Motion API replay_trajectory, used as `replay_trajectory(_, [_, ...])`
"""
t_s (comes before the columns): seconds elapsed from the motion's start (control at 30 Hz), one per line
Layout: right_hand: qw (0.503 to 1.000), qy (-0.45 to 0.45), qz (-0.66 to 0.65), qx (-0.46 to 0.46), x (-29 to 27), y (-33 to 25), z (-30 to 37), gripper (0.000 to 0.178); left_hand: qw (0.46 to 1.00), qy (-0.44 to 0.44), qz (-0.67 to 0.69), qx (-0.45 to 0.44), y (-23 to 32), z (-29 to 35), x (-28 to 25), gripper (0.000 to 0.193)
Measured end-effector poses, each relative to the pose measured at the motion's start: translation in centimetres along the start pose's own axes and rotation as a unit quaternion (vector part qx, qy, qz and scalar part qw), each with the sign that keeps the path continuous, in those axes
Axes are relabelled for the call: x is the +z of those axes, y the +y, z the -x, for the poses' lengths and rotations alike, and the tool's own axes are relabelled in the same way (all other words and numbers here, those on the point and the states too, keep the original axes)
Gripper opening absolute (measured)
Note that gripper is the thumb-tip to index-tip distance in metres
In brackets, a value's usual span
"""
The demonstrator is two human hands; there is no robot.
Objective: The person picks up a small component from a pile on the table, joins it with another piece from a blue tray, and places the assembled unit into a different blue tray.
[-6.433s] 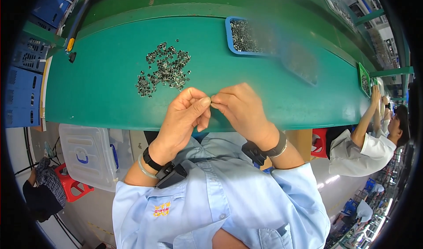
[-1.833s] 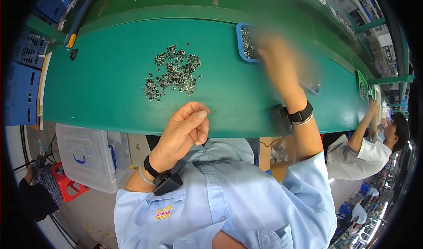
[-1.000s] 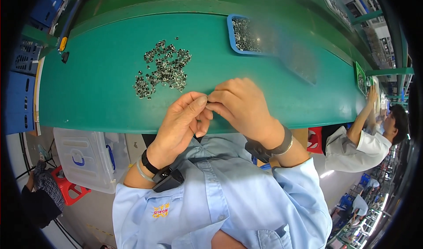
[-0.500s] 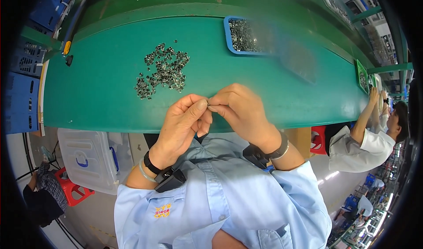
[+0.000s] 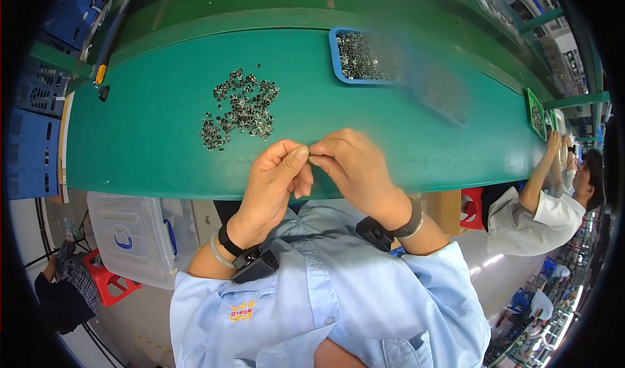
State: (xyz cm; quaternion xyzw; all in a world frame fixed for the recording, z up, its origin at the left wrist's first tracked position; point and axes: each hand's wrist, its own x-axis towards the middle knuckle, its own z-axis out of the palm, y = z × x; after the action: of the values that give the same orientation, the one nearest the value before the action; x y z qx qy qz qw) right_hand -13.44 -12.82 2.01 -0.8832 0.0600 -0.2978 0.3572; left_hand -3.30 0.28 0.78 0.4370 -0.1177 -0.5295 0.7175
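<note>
Near the front edge of the green table (image 5: 150,166), my left hand (image 5: 277,179) and my right hand (image 5: 355,169) meet at their fingertips. Both pinch with thumb and forefinger, and a tiny dark piece barely shows between them; the fingers cover most of it. Beyond my left hand lies a loose pile of small shiny metal parts (image 5: 247,108), spread out at its left end. Farther off to the right, a blue tray (image 5: 337,59) is filled with similar small metal parts (image 5: 358,55). A blurred patch hides the tray's right side.
A yellow-handled cutter (image 5: 100,75) lies by the table's far left corner, near stacked blue crates (image 5: 32,153). A lidded clear plastic box (image 5: 127,238) stands below the left front edge. On the right, a co-worker (image 5: 540,212) sits reaching toward a green tray (image 5: 536,114).
My hands keep almost the same pinching pose, fingertips together. The view has shifted very slightly; the pile and the tray look unchanged.
</note>
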Motion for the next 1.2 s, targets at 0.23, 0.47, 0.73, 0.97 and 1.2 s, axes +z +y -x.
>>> replay_trajectory(0.23, [0.997,0.018,-0.069,0.007,-0.2,0.0,0.0,0.016,0.999,-0.025,0.034,-0.022,1.8,0.7,0.8,0.02])
replay_trajectory(0.47, [0.973,0.028,-0.216,0.071,0.1,-0.2,0.4,0.012,0.987,-0.105,0.119,-0.008,0.3,0.3,-0.1,0.02])
replay_trajectory(0.73, [0.984,0.009,-0.171,0.056,-0.1,-0.5,-0.1,0.011,0.984,-0.108,0.138,0.002,0.0,0.2,0.1,0.02])
replay_trajectory(0.97, [0.992,0.007,-0.123,0.023,-0.1,-0.2,-0.1,0.011,0.994,-0.076,0.084,-0.001,0.5,0.3,0.1,0.019])
replay_trajectory(1.2, [0.997,-0.002,-0.026,-0.079,-0.3,0.5,-0.4,0.018,0.993,-0.05,0.102,-0.034,1.3,0.7,0.2,0.019])
